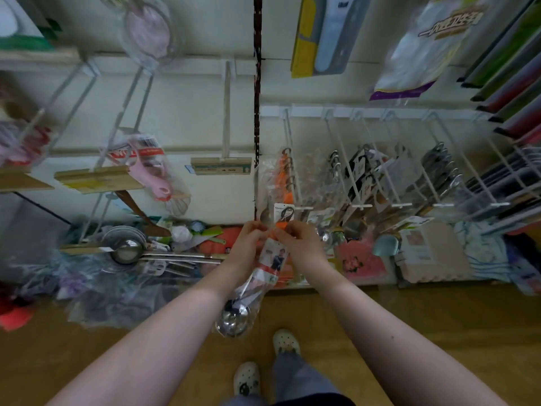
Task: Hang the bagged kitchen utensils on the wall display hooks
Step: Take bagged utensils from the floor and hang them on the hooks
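Wooden price strips [96, 178] front the white wire hooks on the left of the wall, and a pink plastic peeler in a clear bag [152, 171] hangs from one of them. Below, on the low shelf, long-handled steel ladles [128, 250] lie in a heap among loose packets. Further along, a single white hook with a price label [221, 167] juts out just left of the dark vertical seam in the wall.

Your left hand [248, 238] pinches the top edge of the clear plastic bag holding an orange-handled steel ladle [260, 276], fingers curled on the film. Your right hand [298, 241] pinches the same top edge from the other side, the two hands nearly touching. The bag hangs from your fingers between your forearms, printed card towards you, steel bowl lowest, above the wooden floor [439, 317]. Its top sits at the front tip of the white wire display hook [288, 159], which carries a row of orange-handled bagged utensils; you cannot tell whether the bag's hole is on the wire.

To the right, neighbouring hooks hold dark-carded bagged utensils [363, 177] and bagged steel tools [442, 168]. Beneath them, a pink flowered mat [360, 259] stands beside beige foam mats [424, 253].
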